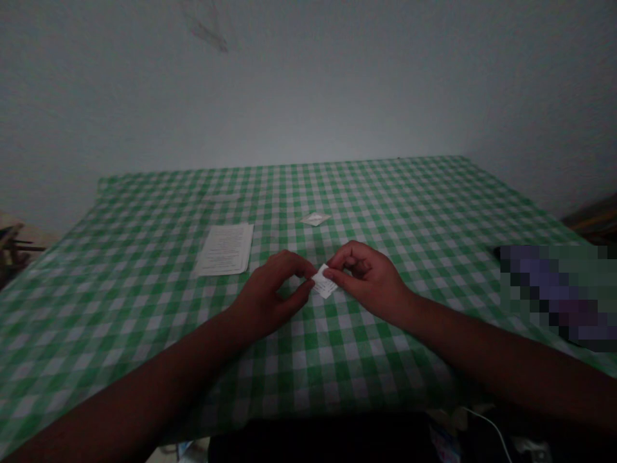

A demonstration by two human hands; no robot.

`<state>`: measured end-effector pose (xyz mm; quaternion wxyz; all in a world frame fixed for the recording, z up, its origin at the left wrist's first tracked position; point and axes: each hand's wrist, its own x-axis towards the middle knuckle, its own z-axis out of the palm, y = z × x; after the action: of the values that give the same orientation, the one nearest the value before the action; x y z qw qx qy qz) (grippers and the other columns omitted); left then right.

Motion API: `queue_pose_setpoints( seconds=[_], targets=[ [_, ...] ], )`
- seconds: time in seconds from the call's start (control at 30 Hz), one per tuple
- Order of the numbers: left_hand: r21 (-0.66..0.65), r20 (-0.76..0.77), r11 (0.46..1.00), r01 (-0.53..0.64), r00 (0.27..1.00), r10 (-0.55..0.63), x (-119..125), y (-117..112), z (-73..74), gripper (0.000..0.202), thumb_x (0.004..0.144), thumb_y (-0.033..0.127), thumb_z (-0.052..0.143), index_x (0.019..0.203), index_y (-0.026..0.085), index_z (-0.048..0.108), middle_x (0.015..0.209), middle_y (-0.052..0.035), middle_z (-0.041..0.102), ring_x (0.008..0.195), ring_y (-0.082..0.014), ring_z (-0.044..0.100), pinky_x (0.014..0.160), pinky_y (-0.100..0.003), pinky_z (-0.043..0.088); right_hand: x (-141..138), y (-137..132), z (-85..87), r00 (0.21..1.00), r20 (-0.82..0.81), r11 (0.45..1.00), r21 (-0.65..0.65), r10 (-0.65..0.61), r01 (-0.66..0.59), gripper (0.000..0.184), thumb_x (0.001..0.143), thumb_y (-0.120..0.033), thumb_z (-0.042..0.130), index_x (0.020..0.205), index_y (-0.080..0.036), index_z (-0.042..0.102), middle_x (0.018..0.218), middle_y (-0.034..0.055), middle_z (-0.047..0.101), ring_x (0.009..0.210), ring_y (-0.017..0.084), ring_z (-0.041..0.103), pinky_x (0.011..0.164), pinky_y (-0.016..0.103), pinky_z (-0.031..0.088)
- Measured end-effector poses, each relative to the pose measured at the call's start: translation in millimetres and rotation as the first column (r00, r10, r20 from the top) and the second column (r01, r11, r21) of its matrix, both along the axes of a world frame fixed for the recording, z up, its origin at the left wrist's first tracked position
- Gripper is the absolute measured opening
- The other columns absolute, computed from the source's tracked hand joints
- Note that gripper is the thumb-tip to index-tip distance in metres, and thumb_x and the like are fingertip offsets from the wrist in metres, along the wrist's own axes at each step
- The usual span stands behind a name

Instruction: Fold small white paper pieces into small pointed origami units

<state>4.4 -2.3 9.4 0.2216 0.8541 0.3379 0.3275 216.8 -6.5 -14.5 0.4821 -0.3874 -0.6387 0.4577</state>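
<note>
Left hand (272,290) and right hand (369,280) of a seated person, shown together above the middle of the counter (120,308), with the forearms entering from the lower corners and converging. Between them is a small white paper packet (324,281), tilted and marked with fine print that is too small to read. The right thumb and forefinger pinch its right edge, while the left fingertips (306,276) press against its left edge, so the packet is held clear of the cloth, or nearly so, between the two hands. The remaining fingers of both hands curl inward.

The counter is covered by a green-and-white gingham tablecloth (385,206), which runs back to a pale wall (308,83) bearing a faint dark mark (205,26) high up. A second white packet (315,219), lying flat, rests on the cloth just ahead of the hands. To the left of both packets lies a rectangular printed sheet (224,249), its lines of text illegible, slightly angled and near the left hand but not touching it. At the right side of the counter, a pixelated patch (554,292) hides whatever lies there. A thin white cable (489,427) curves below the near edge.
</note>
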Motion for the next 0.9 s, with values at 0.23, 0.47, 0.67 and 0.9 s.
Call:
queue_pose_setpoints(
  seconds=[0.23, 0.47, 0.67, 0.9],
  targets=[
    [-0.029, -0.001, 0.999, -0.024, 1.0, 0.024, 1.3, -2.7, 2.3, 0.008, 0.089, 0.021, 0.061, 0.096, 0.018, 0.062, 0.09, -0.0018, 0.066, 0.085, -0.0164, 0.063, 0.08, -0.034, 0.051, 0.2, -0.9, -0.5, 0.999, 0.031, 1.0, 0.011, -0.011, 0.011, 0.014, 0.085, -0.03, 0.071, 0.082, -0.022, 0.061, 0.083, 0.0005, 0.066, 0.076, 0.015, 0.063, 0.07, 0.031, 0.051],
    [-0.072, 0.02, 0.995, -0.065, 0.998, 0.066, 2.3, -3.7, -0.8, 0.006, 0.09, 0.024, 0.063, 0.092, 0.019, 0.063, 0.088, -0.0005, 0.067, 0.081, -0.0138, 0.064, 0.076, -0.029, 0.051, -1.3, -2.2, -0.1, 0.999, 0.03, 0.999, 0.03, -0.012, 0.011, 0.014, 0.085, -0.03, 0.071, 0.081, -0.022, 0.06, 0.082, 0.0003, 0.065, 0.076, 0.014, 0.063, 0.07, 0.031, 0.05],
    [-0.096, 0.014, 0.992, -0.083, 0.996, 0.085, 3.0, -4.1, 0.5, 0.006, 0.091, 0.024, 0.062, 0.092, 0.019, 0.065, 0.087, -0.0005, 0.069, 0.08, -0.0139, 0.065, 0.076, -0.029, 0.051, -0.9, -2.0, -1.1, 1.0, 0.013, 1.0, 0.026, -0.005, 0.004, 0.014, 0.085, -0.03, 0.071, 0.082, -0.022, 0.06, 0.081, -0.0007, 0.063, 0.075, 0.014, 0.061, 0.068, 0.03, 0.05],
    [-0.113, -0.01, 0.986, -0.121, 0.993, 0.121, 4.7, -4.1, -0.6, 0.004, 0.091, 0.022, 0.062, 0.092, 0.02, 0.066, 0.086, -0.0001, 0.07, 0.079, -0.0138, 0.064, 0.074, -0.028, 0.051, -2.5, -0.4, -2.8, 1.0, 0.003, 1.0, -0.007, 0.008, -0.008, 0.013, 0.084, -0.03, 0.071, 0.089, -0.023, 0.062, 0.081, -0.0018, 0.065, 0.076, 0.013, 0.063, 0.07, 0.028, 0.051]
  ],
)
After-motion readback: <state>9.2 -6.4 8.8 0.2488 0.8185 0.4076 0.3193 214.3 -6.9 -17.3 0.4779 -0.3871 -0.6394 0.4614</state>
